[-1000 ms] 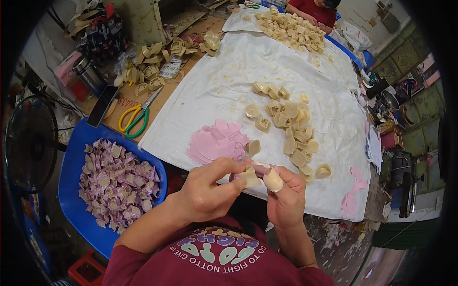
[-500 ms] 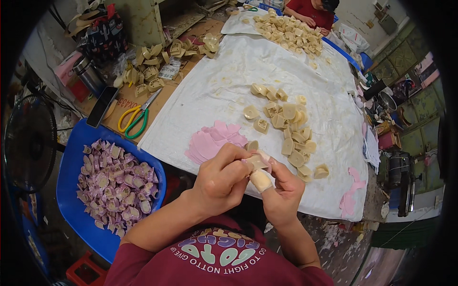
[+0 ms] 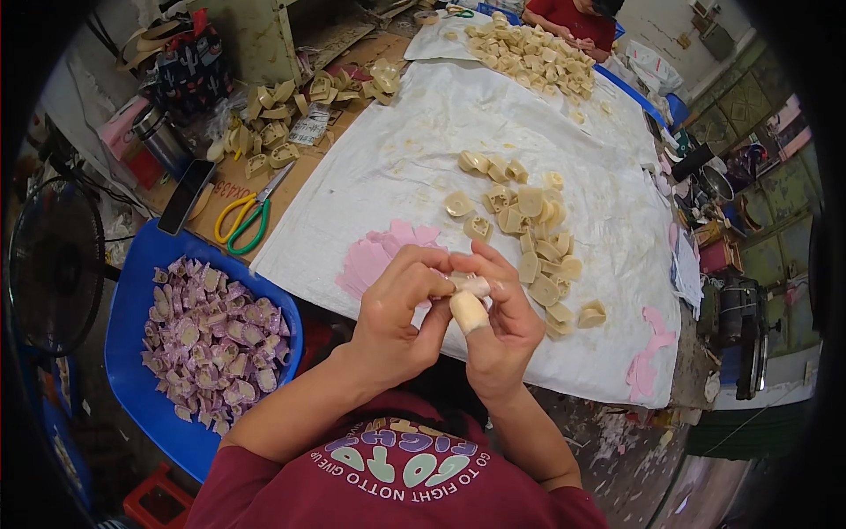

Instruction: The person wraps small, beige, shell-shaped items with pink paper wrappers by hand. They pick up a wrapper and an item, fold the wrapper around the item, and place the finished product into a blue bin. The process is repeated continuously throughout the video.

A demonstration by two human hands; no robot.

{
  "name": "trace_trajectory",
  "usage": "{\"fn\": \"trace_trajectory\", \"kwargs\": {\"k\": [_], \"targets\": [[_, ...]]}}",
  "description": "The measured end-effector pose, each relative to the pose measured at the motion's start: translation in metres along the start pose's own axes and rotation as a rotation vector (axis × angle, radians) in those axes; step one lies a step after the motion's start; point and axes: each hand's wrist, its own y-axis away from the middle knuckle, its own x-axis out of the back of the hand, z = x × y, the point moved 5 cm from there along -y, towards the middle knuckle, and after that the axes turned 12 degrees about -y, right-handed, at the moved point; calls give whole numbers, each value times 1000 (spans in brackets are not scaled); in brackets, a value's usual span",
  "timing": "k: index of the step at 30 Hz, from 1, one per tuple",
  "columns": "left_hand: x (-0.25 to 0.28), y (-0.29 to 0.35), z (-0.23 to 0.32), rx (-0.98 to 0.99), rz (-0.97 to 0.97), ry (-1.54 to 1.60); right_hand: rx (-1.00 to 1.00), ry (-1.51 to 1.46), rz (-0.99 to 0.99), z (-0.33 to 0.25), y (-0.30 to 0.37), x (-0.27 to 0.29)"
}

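My left hand (image 3: 401, 304) and my right hand (image 3: 504, 326) meet over the near edge of the white-covered table (image 3: 370, 167). Both sets of fingers are closed on a small beige moulded piece (image 3: 459, 279), mostly hidden between them. A cream cover (image 3: 470, 312) wraps my right thumb. Just beyond my left hand lies a pile of thin pink sheets (image 3: 374, 257). Past my right hand, a loose cluster of similar beige pieces (image 3: 531, 202), rounded and partly hollow, spreads over the cloth.
At left, a blue basin (image 3: 132, 370) holds many purple-covered pieces (image 3: 216, 344). Scissors with yellow and green handles (image 3: 249, 220), a phone (image 3: 187, 196) and a steel flask (image 3: 161, 137) lie nearby. A co-worker in red (image 3: 573, 26) sits beyond a large beige heap (image 3: 533, 62). Pink scraps (image 3: 648, 357) lie right.
My hands have drawn closer together, with the right shifting slightly left and its fingers now over the piece. The piece is more hidden. The co-worker's hands have come together.
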Motion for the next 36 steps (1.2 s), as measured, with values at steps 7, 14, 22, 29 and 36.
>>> {"fn": "trace_trajectory", "kwargs": {"k": [7,14,22,29,36], "targets": [[0,-2,-14,107,28,401,-273,-464,-82,-5,-2,9],[2,1,-12,61,12,123,-273,-145,-133,3,-1,9],[-5,2,-36,624,-239,889,-511,-587,-223,17,-14,18],[-10,6,-34,501,-68,551,-246,-74,-104,23,-9,11],[-9,6,-30,373,-93,331,-207,25,-124,21,-12,18]]}}
